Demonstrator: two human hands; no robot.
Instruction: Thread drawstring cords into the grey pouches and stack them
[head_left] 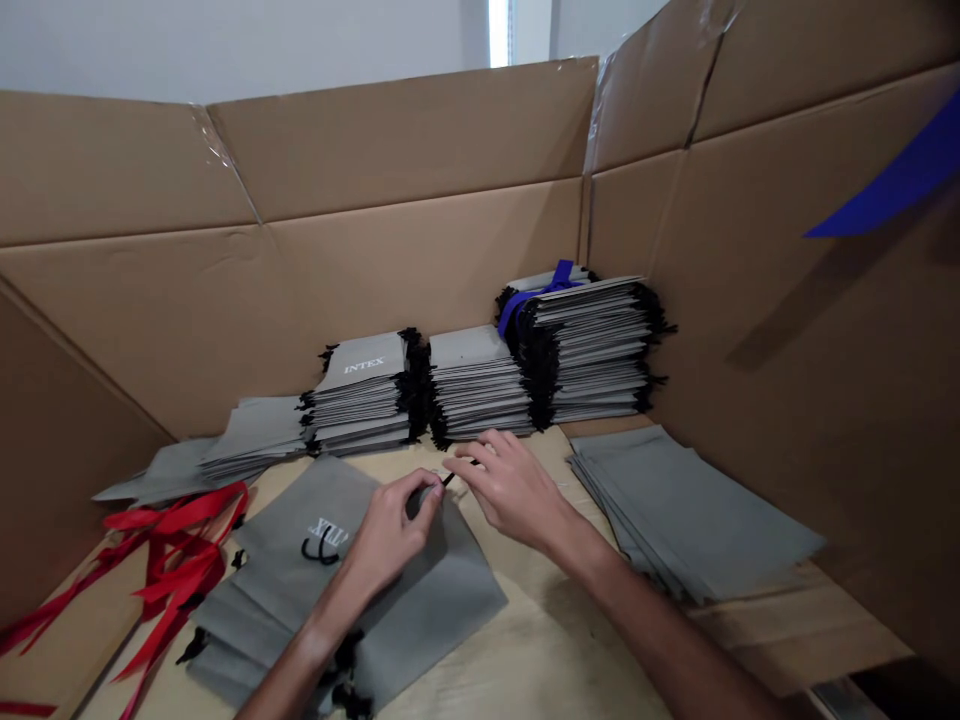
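Observation:
My left hand [390, 528] is closed in a pinch at the corner of a grey fabric pouch [457, 585], where a short black cord [449, 479] sticks out. My right hand [511, 490] has its thumb and fingers closed around the cord's other end, palm down. Under and left of my left hand lies a fanned pile of grey pouches [277, 500] with white lettering on the top one. A loose loop of black cord [321, 547] rests on that pile. Black cord ends show along the pile's lower edges.
Stacks of corded grey pouches [360, 405] line the back cardboard wall [412, 260], one topped with blue ribbon [517, 310]. Grey sheets [697, 510] lie at right, more grey sheets [255, 430] at far left. Red ribbon [176, 550] tangles at left. Blue material [892, 190] hangs upper right.

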